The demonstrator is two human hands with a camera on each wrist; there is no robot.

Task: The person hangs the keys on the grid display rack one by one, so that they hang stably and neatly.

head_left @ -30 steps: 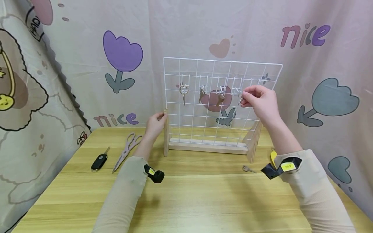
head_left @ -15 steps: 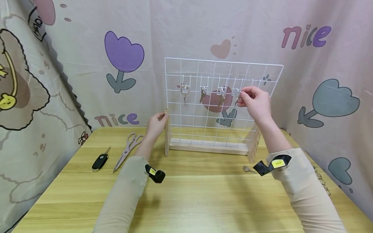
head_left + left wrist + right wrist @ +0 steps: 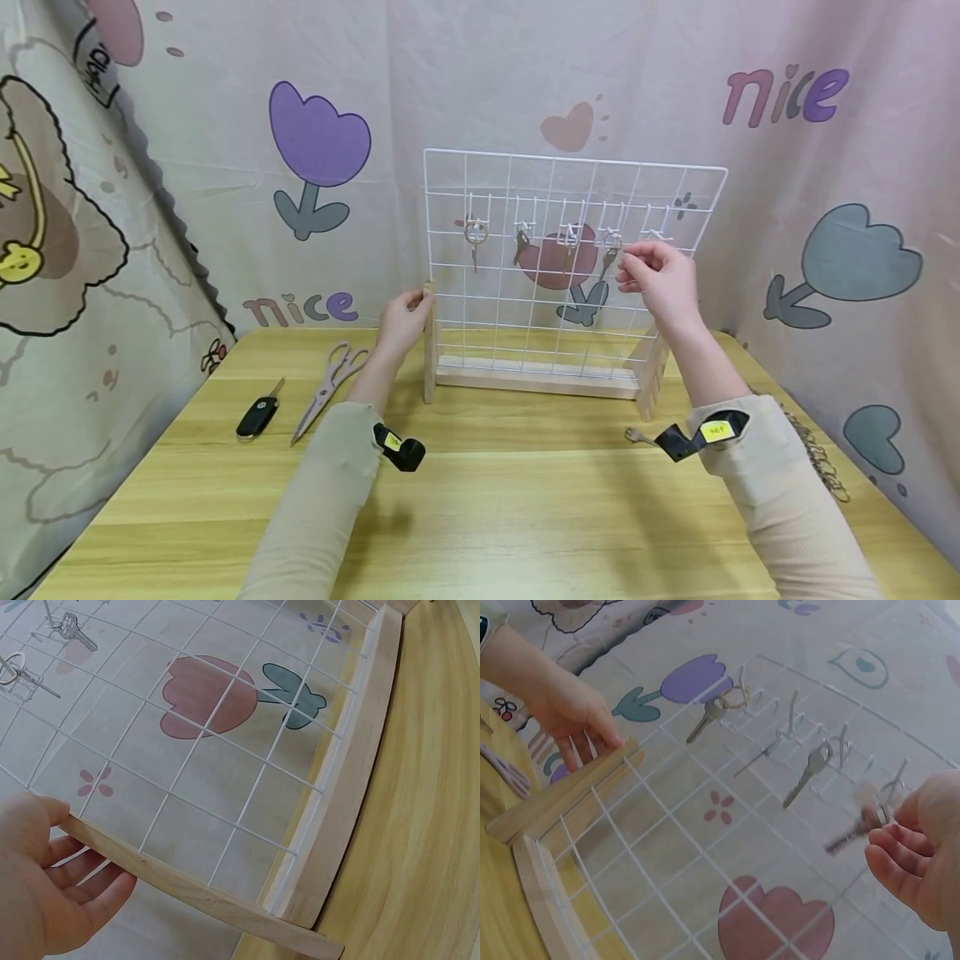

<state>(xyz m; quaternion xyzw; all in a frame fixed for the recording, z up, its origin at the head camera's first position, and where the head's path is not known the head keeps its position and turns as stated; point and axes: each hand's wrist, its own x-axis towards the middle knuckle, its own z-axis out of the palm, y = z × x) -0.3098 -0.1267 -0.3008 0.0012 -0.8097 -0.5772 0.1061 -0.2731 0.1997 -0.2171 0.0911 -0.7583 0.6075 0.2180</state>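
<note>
My left hand (image 3: 401, 321) grips the wooden side post (image 3: 195, 891) of a white wire grid rack (image 3: 536, 381), thumb on one side and fingers on the other. A metal key (image 3: 609, 261) on a ring hangs from a hook toward the grid's right. My right hand (image 3: 663, 282) is just right of this key, its fingers loosely bent. In the right wrist view the key (image 3: 855, 830) is blurred close to the fingertips; whether they still touch it is hard to see. Other keys hang further left, one (image 3: 808, 774) beside it and one (image 3: 707, 720) near the end.
On the table's left lie a black car key (image 3: 257, 418) and scissors (image 3: 327, 393). A small loose key (image 3: 634, 435) is in front of the rack's right foot, partly behind the wrist camera. A string of metal rings (image 3: 823, 462) lies at the right edge. Patterned cloth hangs behind.
My right hand moved left with the key, then drew slightly down and right. The key now hangs from the hook beside the fingers. My left hand stayed on the post.
</note>
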